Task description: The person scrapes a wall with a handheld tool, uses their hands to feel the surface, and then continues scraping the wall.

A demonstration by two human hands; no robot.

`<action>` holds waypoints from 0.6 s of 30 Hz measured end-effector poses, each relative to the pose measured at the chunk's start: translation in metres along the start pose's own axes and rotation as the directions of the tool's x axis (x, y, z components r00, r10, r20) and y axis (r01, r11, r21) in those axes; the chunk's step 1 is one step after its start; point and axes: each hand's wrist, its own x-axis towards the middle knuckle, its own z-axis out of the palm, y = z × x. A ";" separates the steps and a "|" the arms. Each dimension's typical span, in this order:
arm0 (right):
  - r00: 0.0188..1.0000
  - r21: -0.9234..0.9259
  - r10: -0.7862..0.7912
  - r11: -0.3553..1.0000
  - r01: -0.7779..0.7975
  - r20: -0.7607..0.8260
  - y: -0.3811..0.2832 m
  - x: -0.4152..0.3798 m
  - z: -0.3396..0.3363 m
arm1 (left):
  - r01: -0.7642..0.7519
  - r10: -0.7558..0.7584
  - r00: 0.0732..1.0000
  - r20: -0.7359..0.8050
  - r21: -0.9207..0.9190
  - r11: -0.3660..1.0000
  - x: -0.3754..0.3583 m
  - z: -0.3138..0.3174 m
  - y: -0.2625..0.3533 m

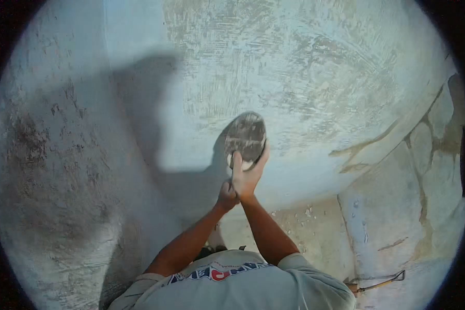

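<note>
A dark oval dish-like thing, streaked with pale smears and with white stuff at its near edge, is held up in front of the wall. My right hand is closed around its near end, thumb on one side and fingers along the right edge. Just below, my left hand is closed close against the right wrist. A thin dark edge shows by its fingers, but I cannot tell what it holds.
A pale blue-white wall with rough trowelled patches curves around me. Flaked bits lie on the floor below. Cracked stonework stands at right. A shovel with a yellowish handle lies at lower right.
</note>
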 end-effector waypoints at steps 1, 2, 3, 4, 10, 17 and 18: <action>0.999 0.045 0.045 0.998 -0.045 0.012 0.004 -0.009 -0.002 | -0.041 0.042 0.998 -0.052 0.014 0.999 -0.007 0.010 0.012; 0.996 0.092 0.090 0.992 -0.092 0.024 0.009 -0.012 -0.002 | -0.031 0.032 0.997 -0.066 0.014 0.999 -0.005 0.013 0.021; 0.997 0.115 0.070 0.991 -0.072 0.022 -0.009 -0.002 0.002 | -0.022 0.023 0.997 -0.080 0.012 1.000 -0.003 0.016 0.030; 1.000 0.066 0.021 0.998 -0.022 0.005 -0.021 0.011 0.005 | 0.046 -0.046 0.997 -0.058 -0.008 0.999 0.008 0.010 0.029; 1.000 -0.013 0.010 1.000 -0.010 0.008 -0.026 0.024 0.010 | -0.083 0.118 0.985 -0.126 0.254 0.964 0.018 0.009 0.026; 0.998 0.074 0.050 0.996 -0.052 0.029 -0.026 0.022 0.007 | -0.132 0.157 0.975 -0.160 0.158 0.979 0.010 0.023 0.048; 0.999 0.041 0.036 0.998 -0.037 0.022 -0.038 0.035 0.008 | -0.089 0.106 0.986 -0.130 0.133 0.987 0.021 0.022 0.054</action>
